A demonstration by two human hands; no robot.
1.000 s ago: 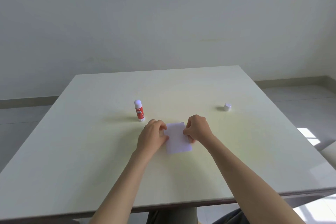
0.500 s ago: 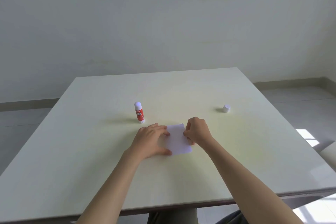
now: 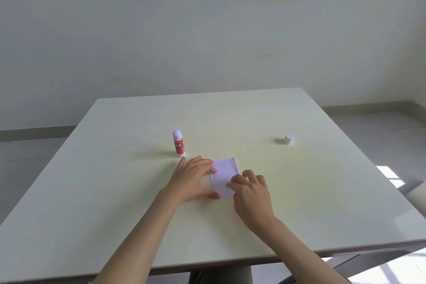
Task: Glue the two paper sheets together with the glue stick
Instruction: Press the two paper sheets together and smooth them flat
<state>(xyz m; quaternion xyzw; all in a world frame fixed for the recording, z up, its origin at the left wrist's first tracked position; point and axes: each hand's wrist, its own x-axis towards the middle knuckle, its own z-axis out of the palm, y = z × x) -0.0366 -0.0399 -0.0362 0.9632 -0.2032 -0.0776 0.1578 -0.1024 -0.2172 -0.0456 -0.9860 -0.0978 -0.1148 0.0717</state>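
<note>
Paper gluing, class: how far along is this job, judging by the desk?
Done, it seems: the glue stick stands on the table, set aside, its cap lying far off to the right. Whether glue is on the paper cannot be seen. In hand: the left hand and right hand press flat on the paper. Left: finish pressing, recap the stick.

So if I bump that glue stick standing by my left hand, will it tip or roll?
Likely tips: the glue stick stands upright, tall and narrow on a smooth table. Being round, it would probably roll once down.
</note>
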